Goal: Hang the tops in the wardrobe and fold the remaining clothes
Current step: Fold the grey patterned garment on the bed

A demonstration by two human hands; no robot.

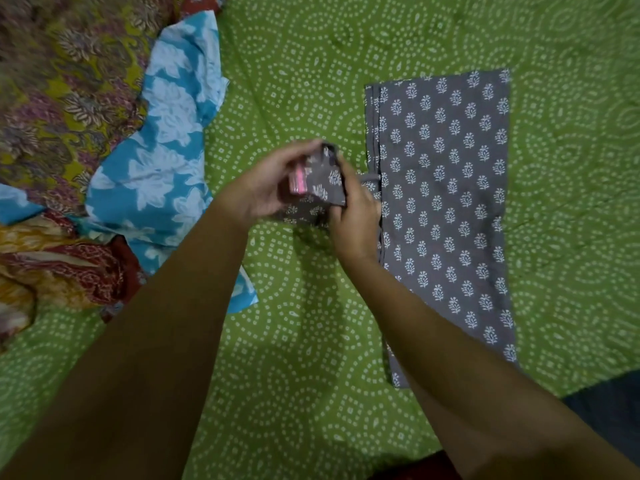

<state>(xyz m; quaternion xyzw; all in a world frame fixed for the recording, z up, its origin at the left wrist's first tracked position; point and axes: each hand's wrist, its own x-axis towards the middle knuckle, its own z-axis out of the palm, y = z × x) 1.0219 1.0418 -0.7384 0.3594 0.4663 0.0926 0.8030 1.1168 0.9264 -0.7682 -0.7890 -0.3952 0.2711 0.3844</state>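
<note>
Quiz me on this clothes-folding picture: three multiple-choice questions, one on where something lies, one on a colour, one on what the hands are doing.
1. Where does the blue garment lie relative to the grey printed garment?
A left
B right
C on top

2. What colour is the bedsheet?
A red
B green
C white

3. What are the hands doing?
A resting empty
B both holding the grey garment's sleeve part
C pointing

Answers:
1 A: blue garment lies left of the grey printed garment.
2 B: the bedsheet is green, white-dotted.
3 B: left hand and right hand grip it.
</note>
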